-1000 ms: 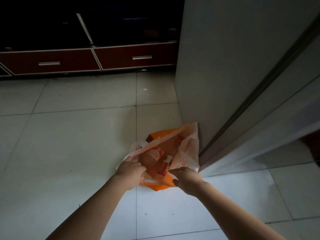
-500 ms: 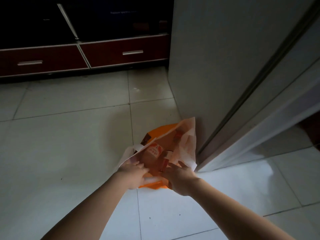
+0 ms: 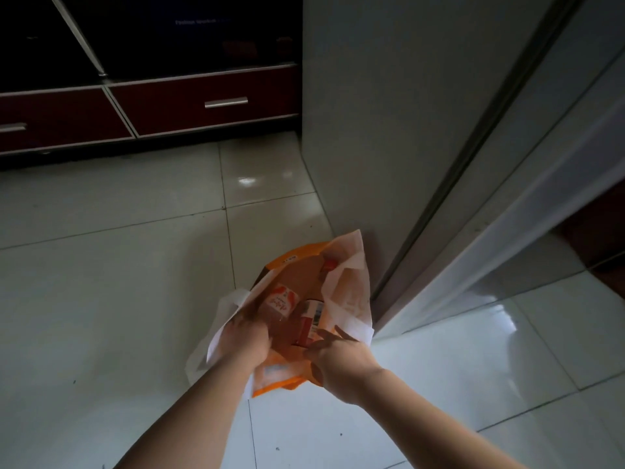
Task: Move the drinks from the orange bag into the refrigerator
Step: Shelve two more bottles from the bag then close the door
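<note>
The orange bag point(image 3: 348, 292) lies open on the tiled floor against the corner of the refrigerator point(image 3: 389, 130). Inside it I see a bottle with an orange-and-white label point(image 3: 281, 302), a red-and-white drink point(image 3: 310, 320) beside it, and a red cap point(image 3: 330, 265) farther back. My left hand point(image 3: 245, 336) grips the bag's left rim and holds it apart. My right hand point(image 3: 338, 355) is at the near right of the mouth, fingers spread, its fingertips close to the red-and-white drink and holding nothing.
The refrigerator door point(image 3: 541, 204) stands open to the right, its lower edge just right of the bag. A dark red cabinet with two drawers point(image 3: 203, 103) runs along the back wall. Bare floor tiles point(image 3: 101, 299) extend to the left.
My right hand has let go of the bag's right rim and moved into the mouth with its fingers spread. My left hand has stayed on the left rim.
</note>
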`<move>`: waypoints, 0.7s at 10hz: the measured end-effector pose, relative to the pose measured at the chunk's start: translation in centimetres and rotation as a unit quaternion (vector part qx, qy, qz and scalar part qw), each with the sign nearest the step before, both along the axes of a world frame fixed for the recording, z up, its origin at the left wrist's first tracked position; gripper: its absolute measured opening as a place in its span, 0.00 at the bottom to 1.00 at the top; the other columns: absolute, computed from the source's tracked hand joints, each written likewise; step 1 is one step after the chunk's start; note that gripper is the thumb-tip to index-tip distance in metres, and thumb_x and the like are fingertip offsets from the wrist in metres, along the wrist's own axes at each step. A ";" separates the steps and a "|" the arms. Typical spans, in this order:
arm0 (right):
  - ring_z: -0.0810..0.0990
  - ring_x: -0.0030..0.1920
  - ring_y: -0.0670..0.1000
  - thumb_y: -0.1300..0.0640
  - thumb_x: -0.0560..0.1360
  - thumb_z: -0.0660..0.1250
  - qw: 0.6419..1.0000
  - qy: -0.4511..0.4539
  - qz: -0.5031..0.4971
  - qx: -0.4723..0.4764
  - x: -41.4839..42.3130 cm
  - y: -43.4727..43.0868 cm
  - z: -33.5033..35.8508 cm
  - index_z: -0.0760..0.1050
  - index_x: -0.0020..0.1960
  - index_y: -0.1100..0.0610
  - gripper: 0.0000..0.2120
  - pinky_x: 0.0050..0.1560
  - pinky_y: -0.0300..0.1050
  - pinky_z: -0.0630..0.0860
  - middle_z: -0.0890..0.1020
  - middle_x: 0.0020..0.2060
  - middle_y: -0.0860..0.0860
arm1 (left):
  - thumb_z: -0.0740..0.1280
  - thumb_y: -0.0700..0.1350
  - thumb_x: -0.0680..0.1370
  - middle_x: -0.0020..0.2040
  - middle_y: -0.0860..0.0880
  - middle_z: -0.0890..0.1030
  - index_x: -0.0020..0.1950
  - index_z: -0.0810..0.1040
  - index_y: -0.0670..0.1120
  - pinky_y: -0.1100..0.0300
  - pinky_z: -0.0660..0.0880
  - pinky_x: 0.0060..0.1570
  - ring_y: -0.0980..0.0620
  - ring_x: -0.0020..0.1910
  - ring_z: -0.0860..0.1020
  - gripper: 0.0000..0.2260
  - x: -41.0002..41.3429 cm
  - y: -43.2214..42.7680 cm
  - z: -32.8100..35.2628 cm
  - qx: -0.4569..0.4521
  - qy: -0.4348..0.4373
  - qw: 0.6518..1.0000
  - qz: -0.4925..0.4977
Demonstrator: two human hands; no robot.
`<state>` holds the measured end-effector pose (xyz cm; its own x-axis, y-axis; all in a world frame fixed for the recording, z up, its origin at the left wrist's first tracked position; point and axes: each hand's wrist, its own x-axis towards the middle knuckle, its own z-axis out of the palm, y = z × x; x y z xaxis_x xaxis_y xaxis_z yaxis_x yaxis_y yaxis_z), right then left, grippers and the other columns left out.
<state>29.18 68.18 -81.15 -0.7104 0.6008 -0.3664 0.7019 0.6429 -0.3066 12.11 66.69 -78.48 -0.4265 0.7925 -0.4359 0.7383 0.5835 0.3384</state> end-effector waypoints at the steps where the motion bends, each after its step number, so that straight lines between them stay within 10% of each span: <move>1: 0.72 0.62 0.50 0.59 0.78 0.55 1.000 0.002 -0.011 -0.012 -0.3 -0.1 0.1 0.71 0.64 0.58 0.16 0.58 0.29 0.68 0.73 0.65 0.53 | 0.60 0.48 0.74 0.55 0.49 0.80 0.64 0.66 0.57 0.50 0.78 0.52 0.44 0.52 0.79 0.18 0.1 0.0 -1.2 0.042 0.003 0.998 0.047; 2: 0.73 0.60 0.46 0.61 0.79 0.54 0.992 0.074 -0.103 -0.017 -0.5 -0.4 1.9 0.68 0.66 0.62 0.17 0.37 0.13 0.60 0.71 0.67 0.55 | 0.54 0.48 0.78 0.58 0.46 0.79 0.64 0.69 0.53 0.50 0.76 0.57 0.44 0.55 0.78 0.15 1.4 0.0 0.4 0.028 -0.035 0.998 0.054; 4: 0.73 0.44 0.56 0.60 0.76 0.55 0.990 0.062 -0.129 -0.007 -0.7 -0.1 2.4 0.76 0.49 0.62 0.11 0.42 0.45 0.66 0.77 0.42 0.56 | 0.54 0.55 0.79 0.57 0.45 0.78 0.63 0.71 0.50 0.55 0.73 0.53 0.44 0.56 0.76 0.17 1.6 0.1 -1.4 -0.030 -0.051 0.998 0.032; 7: 0.74 0.59 0.59 0.57 0.76 0.60 0.958 0.054 -0.236 -0.151 -3.2 2.9 2.0 0.68 0.65 0.61 0.18 0.58 0.47 0.73 0.74 0.60 0.60 | 0.60 0.48 0.77 0.67 0.44 0.70 0.69 0.64 0.47 0.55 0.69 0.63 0.45 0.65 0.69 0.21 2.8 1.9 5.2 -0.033 0.063 0.995 -0.073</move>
